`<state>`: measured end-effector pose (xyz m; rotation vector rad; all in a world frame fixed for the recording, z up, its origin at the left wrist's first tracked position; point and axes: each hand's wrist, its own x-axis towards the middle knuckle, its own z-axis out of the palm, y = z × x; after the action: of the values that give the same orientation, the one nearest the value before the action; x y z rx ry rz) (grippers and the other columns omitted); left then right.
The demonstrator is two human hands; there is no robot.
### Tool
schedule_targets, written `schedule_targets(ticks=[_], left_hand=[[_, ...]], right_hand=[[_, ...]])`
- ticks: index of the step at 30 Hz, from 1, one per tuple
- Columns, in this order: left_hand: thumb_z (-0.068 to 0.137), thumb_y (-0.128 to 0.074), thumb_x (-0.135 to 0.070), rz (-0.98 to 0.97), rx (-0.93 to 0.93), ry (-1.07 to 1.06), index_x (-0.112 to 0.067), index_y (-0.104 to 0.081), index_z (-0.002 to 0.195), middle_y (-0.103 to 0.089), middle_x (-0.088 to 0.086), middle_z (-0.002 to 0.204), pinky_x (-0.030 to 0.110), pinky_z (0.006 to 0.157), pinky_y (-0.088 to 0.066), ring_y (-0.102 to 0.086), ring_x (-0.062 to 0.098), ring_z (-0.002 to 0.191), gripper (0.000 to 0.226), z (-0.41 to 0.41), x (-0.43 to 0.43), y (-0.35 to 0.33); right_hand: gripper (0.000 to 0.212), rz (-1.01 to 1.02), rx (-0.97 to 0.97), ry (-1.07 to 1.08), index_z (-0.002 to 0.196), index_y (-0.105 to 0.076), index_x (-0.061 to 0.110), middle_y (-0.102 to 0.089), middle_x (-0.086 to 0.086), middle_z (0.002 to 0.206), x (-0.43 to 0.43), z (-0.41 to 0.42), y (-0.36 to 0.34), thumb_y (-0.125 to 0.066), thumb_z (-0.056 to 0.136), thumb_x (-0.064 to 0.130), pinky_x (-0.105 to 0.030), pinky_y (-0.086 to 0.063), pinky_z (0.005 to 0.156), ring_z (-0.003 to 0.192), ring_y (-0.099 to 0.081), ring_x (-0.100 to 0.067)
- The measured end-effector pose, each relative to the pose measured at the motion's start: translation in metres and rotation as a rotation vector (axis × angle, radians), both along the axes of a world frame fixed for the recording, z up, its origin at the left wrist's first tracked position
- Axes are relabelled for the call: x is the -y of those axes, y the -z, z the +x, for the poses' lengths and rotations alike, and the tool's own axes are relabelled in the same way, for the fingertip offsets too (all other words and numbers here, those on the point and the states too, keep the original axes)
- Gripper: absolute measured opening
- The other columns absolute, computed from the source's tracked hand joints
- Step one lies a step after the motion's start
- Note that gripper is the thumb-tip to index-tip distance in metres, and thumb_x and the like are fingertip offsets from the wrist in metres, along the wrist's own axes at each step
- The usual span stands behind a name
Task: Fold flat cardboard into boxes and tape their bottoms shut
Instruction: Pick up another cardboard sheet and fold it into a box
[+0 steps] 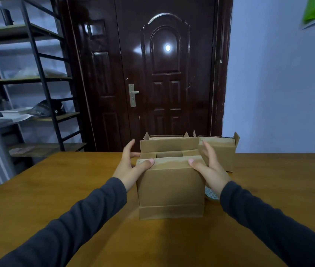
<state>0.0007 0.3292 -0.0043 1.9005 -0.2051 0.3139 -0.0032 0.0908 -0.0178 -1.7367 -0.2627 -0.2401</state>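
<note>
A brown cardboard box stands on the wooden table in front of me, its upper flaps partly folded inward. My left hand grips its left side, thumb pressing the near flap's left corner. My right hand grips the right side, thumb on the near flap's right corner. The two short side flaps lie folded in, and the far long flap stands upright. A roll of tape lies on the table by the box's right side, mostly hidden under my right wrist.
A second folded box stands behind and right, and another box shows behind the first. Beyond the table are a dark door, a metal shelf rack at left and a wall at right.
</note>
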Motion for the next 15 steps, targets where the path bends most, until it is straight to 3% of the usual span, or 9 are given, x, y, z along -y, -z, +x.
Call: schedule_targets(ticks=[2, 5, 7, 10, 13, 15], left_hand=[[0.079, -0.071, -0.044, -0.012, -0.023, 0.028, -0.046, -0.019, 0.145, -0.047, -0.007, 0.121, 0.019, 0.076, -0.043, -0.053, 0.009, 0.101, 0.084, 0.004, 0.000, -0.002], [0.071, -0.068, -0.050, 0.015, -0.025, 0.036, -0.049, -0.038, 0.130, -0.048, -0.005, 0.119, 0.023, 0.078, -0.044, -0.050, 0.009, 0.106, 0.066, 0.009, 0.000, -0.002], [0.071, -0.066, -0.053, 0.038, -0.020, 0.023, -0.044, -0.049, 0.115, -0.050, -0.006, 0.116, 0.023, 0.076, -0.043, -0.050, 0.009, 0.104, 0.048, 0.009, 0.000, 0.000], [0.068, -0.062, -0.061, 0.063, -0.001, 0.002, -0.037, -0.057, 0.105, -0.052, -0.004, 0.118, 0.024, 0.077, -0.042, -0.050, 0.013, 0.106, 0.044, 0.007, 0.001, 0.005], [0.077, -0.061, -0.054, -0.007, 0.014, -0.005, -0.030, -0.059, 0.105, -0.055, -0.005, 0.116, 0.021, 0.074, -0.040, -0.051, 0.009, 0.104, 0.037, 0.006, 0.004, 0.008], [0.087, -0.061, -0.040, -0.101, 0.012, -0.012, -0.023, -0.058, 0.107, -0.057, -0.006, 0.112, 0.021, 0.071, -0.040, -0.053, 0.011, 0.102, 0.027, 0.004, 0.010, 0.010]], right_hand=[[0.080, -0.023, -0.005, -0.024, 0.150, -0.009, 0.041, -0.018, 0.008, 0.155, 0.002, 0.002, -0.008, -0.062, 0.091, 0.025, -0.035, -0.026, 0.110, 0.141, -0.022, -0.016], [0.080, -0.106, -0.057, -0.062, 0.148, -0.016, 0.044, -0.020, 0.002, 0.155, 0.008, 0.006, -0.020, -0.065, 0.088, 0.026, -0.042, -0.029, 0.111, 0.141, -0.023, -0.022], [0.063, -0.149, -0.067, -0.054, 0.141, -0.032, 0.038, -0.032, -0.002, 0.146, 0.011, 0.007, -0.024, -0.065, 0.088, 0.026, -0.038, -0.035, 0.104, 0.135, -0.031, -0.022], [0.030, -0.235, -0.071, -0.056, 0.121, -0.053, 0.033, -0.041, 0.000, 0.137, 0.012, 0.006, -0.022, -0.059, 0.091, 0.033, -0.042, -0.040, 0.102, 0.122, -0.043, -0.022], [0.024, -0.252, -0.081, -0.035, 0.116, -0.054, 0.038, -0.044, 0.000, 0.134, 0.010, 0.004, -0.016, -0.054, 0.092, 0.042, -0.047, -0.040, 0.104, 0.120, -0.046, -0.021], [0.024, -0.211, -0.067, -0.020, 0.117, -0.053, 0.037, -0.042, 0.000, 0.135, 0.007, 0.003, -0.013, -0.051, 0.094, 0.040, -0.044, -0.039, 0.104, 0.120, -0.045, -0.020]])
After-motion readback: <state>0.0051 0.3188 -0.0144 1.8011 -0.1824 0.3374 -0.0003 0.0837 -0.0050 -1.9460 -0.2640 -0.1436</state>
